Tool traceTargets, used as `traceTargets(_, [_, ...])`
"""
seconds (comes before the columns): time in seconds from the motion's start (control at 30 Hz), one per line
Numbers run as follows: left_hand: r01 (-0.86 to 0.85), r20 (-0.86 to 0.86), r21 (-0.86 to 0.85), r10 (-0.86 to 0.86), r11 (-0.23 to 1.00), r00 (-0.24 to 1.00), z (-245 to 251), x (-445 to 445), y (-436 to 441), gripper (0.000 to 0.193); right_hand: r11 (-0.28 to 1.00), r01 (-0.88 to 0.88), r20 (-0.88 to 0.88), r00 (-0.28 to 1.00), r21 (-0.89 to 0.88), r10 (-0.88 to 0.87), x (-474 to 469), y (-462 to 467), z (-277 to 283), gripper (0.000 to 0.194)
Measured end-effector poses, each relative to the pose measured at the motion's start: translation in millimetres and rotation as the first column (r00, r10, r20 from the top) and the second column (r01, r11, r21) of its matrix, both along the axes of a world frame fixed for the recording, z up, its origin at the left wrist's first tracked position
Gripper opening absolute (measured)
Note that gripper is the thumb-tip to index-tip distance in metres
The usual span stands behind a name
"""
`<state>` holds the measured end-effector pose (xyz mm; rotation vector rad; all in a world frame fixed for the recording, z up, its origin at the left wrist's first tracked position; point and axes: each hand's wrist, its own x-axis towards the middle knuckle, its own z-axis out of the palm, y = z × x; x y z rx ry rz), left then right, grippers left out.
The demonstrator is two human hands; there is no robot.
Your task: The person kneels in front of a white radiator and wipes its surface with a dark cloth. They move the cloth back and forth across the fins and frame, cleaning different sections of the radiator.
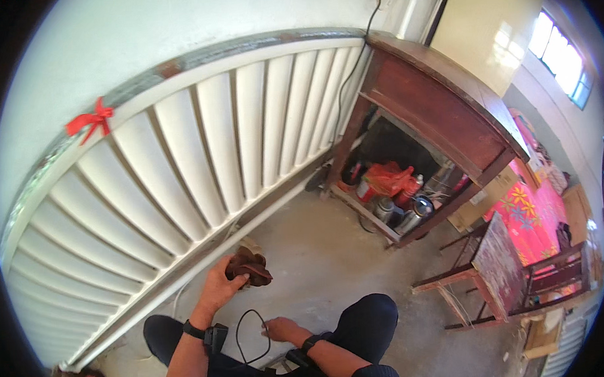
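Observation:
My left hand (pixel 222 285) grips a crumpled dark-brown piece (pixel 252 270) that looks like leather or cloth, with the thumb pressed on its near side. Behind it, partly covered, a pale beige thing (pixel 252 245) shows by the radiator pipe. My right hand (pixel 282 330) is low between my knees, its fingers curled and pointing left. A thin black cable (pixel 239 335) loops past these fingertips; whether they pinch it I cannot tell. Both wrists carry a black strap with a small device.
A white radiator (pixel 216 151) with a red ribbon (pixel 92 121) runs along the wall, above a white pipe (pixel 195 271). Ahead right stands a reddish-brown wooden table (pixel 429 104), with a red bag (pixel 389 178) and metal containers beneath. A worn wooden stool (pixel 499 266) is at right.

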<state>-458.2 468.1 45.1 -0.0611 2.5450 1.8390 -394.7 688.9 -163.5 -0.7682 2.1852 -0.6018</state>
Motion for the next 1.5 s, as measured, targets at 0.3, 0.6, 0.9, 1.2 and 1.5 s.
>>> traceTargets(0.3, [-0.285, -0.169, -0.251, 0.248, 0.925, 0.954, 56, 67, -41, 0.058, 0.942, 0.07, -0.184, 0.973, -0.328, -0.137, -26, 12, 81, 0.036])
traceTargets(0.6, [-0.387, -0.265, -0.147, 0.341, 0.91, 0.902, 65, 80, -70, 0.055, 0.884, 0.111, -0.213, 0.95, -0.454, -0.229, -37, -6, 130, 0.037])
traceTargets(0.9, [-0.416, -0.353, -0.191, 0.333, 0.889, 0.874, 55, 71, -68, 0.06, 0.869, 0.126, -0.322, 0.896, -0.478, -0.307, -85, 10, 217, 0.035])
traceTargets(1.2, [-0.693, -0.752, -0.388, 0.226, 0.608, 0.619, 171, 10, -73, 0.062, 0.852, -0.004, -0.384, 0.894, -0.523, -0.231, -168, -20, 211, 0.029])
traceTargets(1.5, [-0.866, -0.877, -0.464, 0.043, 0.186, 0.479, 197, -64, -67, 0.072, 0.915, -0.23, -0.62, 0.784, -0.332, -0.028, -163, -31, 185, 0.02])
